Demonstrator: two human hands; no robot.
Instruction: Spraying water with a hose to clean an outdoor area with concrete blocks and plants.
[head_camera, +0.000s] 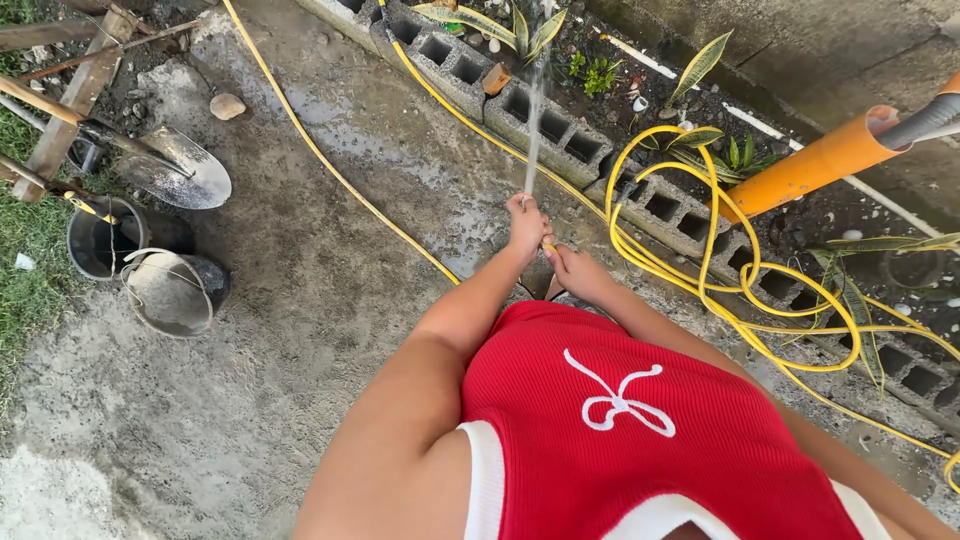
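Hose (700, 290), yellow, is what we have in hand; its end sits between our two hands at centre frame, while the rest trails across the ground and piles in loose coils to the right.

Far left: a shovel (175, 168) lies on the concrete floor (250, 400) beside two buckets (150, 270).

Centre: our left hand (527, 225) has its grip closed round the hose end, fingers over the outlet, and a thin water jet (536, 110) shoots up toward the plants (500, 25). Our right hand (575, 272) sits just behind, its grip also closed on the hose.

Right: hollow concrete blocks (560, 135) edge a soil bed; an orange pipe (810, 165) crosses above it.

Progress, as we judge it: watering is under way. Concrete near the blocks is already wet; the soil farther right looks dark, though we cannot tell how damp.
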